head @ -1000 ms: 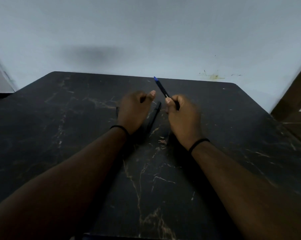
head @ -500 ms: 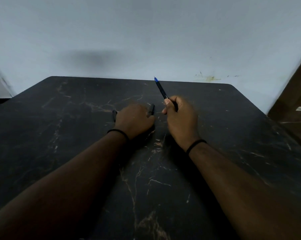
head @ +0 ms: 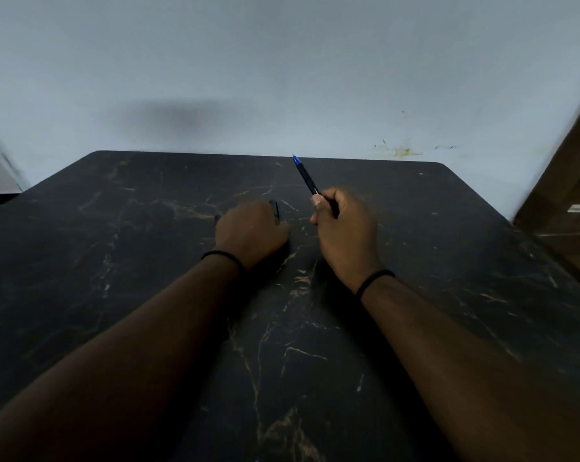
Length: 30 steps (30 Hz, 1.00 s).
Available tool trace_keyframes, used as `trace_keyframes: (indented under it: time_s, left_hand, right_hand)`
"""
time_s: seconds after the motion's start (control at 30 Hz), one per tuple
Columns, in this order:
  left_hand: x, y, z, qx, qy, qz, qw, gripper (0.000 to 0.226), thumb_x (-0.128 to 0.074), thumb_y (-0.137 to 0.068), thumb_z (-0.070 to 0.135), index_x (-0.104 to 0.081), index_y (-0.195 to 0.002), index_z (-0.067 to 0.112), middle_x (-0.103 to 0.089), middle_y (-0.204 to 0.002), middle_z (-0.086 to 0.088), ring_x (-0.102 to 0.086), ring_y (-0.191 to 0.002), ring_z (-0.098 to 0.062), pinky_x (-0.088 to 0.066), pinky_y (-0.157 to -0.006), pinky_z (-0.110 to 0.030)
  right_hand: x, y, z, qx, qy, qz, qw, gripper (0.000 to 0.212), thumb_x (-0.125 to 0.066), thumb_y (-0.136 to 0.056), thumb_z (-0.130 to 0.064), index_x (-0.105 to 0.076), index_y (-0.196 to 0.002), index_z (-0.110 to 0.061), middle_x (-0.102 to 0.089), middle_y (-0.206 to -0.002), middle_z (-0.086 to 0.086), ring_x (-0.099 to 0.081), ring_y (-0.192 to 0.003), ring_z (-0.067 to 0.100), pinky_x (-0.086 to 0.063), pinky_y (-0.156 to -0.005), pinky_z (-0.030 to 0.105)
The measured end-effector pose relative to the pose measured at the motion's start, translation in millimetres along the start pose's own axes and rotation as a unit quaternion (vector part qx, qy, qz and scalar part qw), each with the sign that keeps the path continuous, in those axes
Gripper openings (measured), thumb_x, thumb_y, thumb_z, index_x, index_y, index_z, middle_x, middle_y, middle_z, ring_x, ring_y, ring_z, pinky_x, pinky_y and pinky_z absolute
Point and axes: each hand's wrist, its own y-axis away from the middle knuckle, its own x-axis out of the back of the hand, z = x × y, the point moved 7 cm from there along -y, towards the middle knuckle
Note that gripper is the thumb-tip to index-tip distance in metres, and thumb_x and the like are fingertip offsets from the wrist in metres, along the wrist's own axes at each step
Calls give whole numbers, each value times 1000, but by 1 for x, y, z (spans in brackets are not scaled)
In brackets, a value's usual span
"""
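Pen (head: 306, 176): blue tip aimed at bench's (head: 115, 261) far edge; pinched in right hand (head: 343, 228)
Left hand (head: 250, 233): curled over black stick (head: 275, 211) near bench's middle; both stick ends poke out

Two hands (head: 252, 231) (head: 345, 235), two black wristbands (head: 220, 256) (head: 375, 278), one blue-tipped pen (head: 307, 178), one dark pen (head: 276, 211), one table (head: 115, 261)

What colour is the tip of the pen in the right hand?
Blue, on the black pen; seen in the head view.
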Motion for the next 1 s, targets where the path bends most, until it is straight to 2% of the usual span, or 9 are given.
trace_keyframes:
  time_s: [0.07, 0.2, 0.4, 0.6, 0.7, 0.77, 0.9, 0.93, 1.0]
  left_hand:
    - [-2, -1, -1, -1, 10, -9, 1000, 35, -56, -88, 39, -52, -61, 16, -53, -60, 1, -48, -54, -13, -30, -48, -23]
    - [-5, -2, -2, -8, 26, -39, 999, 36, -56, -89, 40, -52, -62, 17, -53, -61, 0, -50, -56, -17, -42, -56, -27]
    - [0, 1, -1, -3, 23, -12, 1000, 41, -56, -88, 44, -51, -59, 16, -51, -57, 0, -48, -53, -17, -37, -52, -26]
    - [26, 1, -9, 24, 25, 94, 995, 46, -49, -96, 44, -49, -59, 16, -52, -60, 0, -51, -55, -16, -30, -51, -24]
    - [44, 0, -29, 71, -18, 145, 987, 45, -49, -92, 45, -61, -68, 8, -60, -70, -9, -56, -63, -27, -35, -59, -28]
    - [48, -2, -48, 117, -48, 127, 984, 46, -50, -89, 48, -69, -82, 6, -67, -87, -20, -63, -79, -37, -39, -66, -33]
    - [32, -2, -70, 150, -108, 11, 983, 53, -50, -90, 58, -70, -109, 12, -67, -118, -18, -63, -107, -40, -47, -80, -40]
    - [30, -1, -70, 148, -112, -2, 983, 50, -52, -90, 55, -69, -113, 14, -66, -122, -17, -63, -110, -40, -48, -84, -41]
    - [27, -1, -70, 144, -102, -6, 984, 41, -53, -91, 45, -70, -111, 14, -67, -121, -17, -63, -109, -39, -48, -82, -39]
  right_hand:
    - [0, -1, 1, -5, -1, 1, 1000, 13, -56, -101, -29, -67, -96, -22, -65, -72, -10, -60, -67, -3, -43, -61, 13]
    - [1, -1, 1, 0, 11, 3, 1000, 15, -56, -101, -29, -67, -97, -19, -66, -74, -8, -62, -71, 2, -48, -65, 21]
    - [2, -1, 3, -10, 0, 2, 1000, 15, -56, -101, -30, -67, -99, -20, -65, -74, -8, -61, -70, 1, -45, -63, 17]
    - [2, -2, 3, -7, 7, 4, 1000, 17, -54, -101, -32, -67, -102, -20, -67, -79, -7, -61, -73, 4, -46, -64, 21]
    - [1, -2, 5, -6, 9, 0, 1000, 16, -54, -101, -33, -65, -97, -23, -65, -75, -8, -59, -68, 2, -43, -59, 18]
    - [0, -1, 5, -5, 7, -4, 1000, 16, -53, -101, -33, -64, -93, -25, -64, -72, -9, -58, -68, -2, -41, -57, 15]
    - [0, 0, 3, -2, 8, -3, 1000, 14, -55, -101, -32, -65, -96, -23, -64, -72, -11, -59, -66, -4, -38, -57, 11]
    - [0, 0, 3, -2, 10, -3, 1000, 14, -55, -101, -32, -65, -97, -23, -63, -72, -12, -58, -67, -7, -36, -55, 7]
    - [1, 0, 3, -1, 9, -5, 1000, 13, -55, -101, -31, -65, -96, -24, -63, -73, -12, -58, -68, -7, -36, -55, 7]
